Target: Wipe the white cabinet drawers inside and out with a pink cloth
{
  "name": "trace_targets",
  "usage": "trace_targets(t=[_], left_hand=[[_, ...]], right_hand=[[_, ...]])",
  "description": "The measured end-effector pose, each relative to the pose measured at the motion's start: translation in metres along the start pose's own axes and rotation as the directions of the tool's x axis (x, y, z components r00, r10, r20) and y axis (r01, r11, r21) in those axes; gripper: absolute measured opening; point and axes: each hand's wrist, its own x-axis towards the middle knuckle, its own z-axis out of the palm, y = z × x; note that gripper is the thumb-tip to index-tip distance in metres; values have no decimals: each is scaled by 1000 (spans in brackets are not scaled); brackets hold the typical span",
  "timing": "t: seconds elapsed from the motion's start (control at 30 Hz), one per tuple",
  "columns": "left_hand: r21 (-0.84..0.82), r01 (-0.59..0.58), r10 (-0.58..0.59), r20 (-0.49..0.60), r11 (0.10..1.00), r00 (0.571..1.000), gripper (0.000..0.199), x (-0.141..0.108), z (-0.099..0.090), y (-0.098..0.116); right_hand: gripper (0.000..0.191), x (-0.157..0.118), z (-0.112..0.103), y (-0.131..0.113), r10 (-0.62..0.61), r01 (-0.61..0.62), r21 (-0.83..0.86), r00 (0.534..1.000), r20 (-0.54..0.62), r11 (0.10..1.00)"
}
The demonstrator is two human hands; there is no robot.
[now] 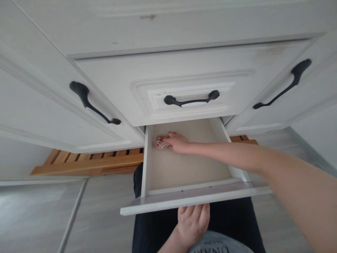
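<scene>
A white drawer (210, 193) is pulled out from the cabinet, its pale bottom showing. Inside it, near the left wall, my right hand (176, 141) presses a small folded cloth (162, 144) of light colour against the bottom. The fingers are bent over the cloth, and the forearm reaches across the drawer from the right. My left hand (193, 219) is closed at the outer face of the drawer front, just below its top edge. Its fingertips, and any handle there, are hidden from me.
Above is a closed drawer with a dark handle (192, 100). Cabinet doors with dark handles (88, 102) (286, 84) flank it. A slatted wooden platform (105, 163) lies under the cabinet. My legs (231, 218) are beneath the open drawer, over a grey floor (105, 211).
</scene>
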Motion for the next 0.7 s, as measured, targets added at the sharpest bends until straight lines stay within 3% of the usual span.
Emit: trace_targets(t=[0.1,0.2,0.27,0.37,0.43,0.53,0.6,0.7], left_hand=[[7,-22,22,0,1000,1000,33,-5,2,-2],[10,-40,40,3,999,999,36,-8,4,-3],[8,-39,39,13,999,999,36,-9,3,-4],[1,-31,31,19,1000,999,35,-8,2,-4],[1,-36,36,13,999,999,34,-8,1,-4],[15,-40,40,11,999,999,32,-11,3,-3],[23,-24,24,11,999,1000,33,-14,6,-2],[26,-10,9,17,1000,1000,36,-18,7,-2]], right_hand=[[32,-11,16,-26,-174,158,112,973,151,981],[26,-29,25,-44,-363,245,353,873,325,903],[20,-34,29,-50,-424,199,490,811,404,849],[14,-27,34,-55,-393,98,598,834,387,796],[16,-19,35,-56,-434,122,658,836,334,743],[28,-16,31,-58,-486,162,650,798,356,742],[35,-21,22,-60,-462,182,557,783,416,810],[28,-28,6,-65,-420,265,354,761,494,897]])
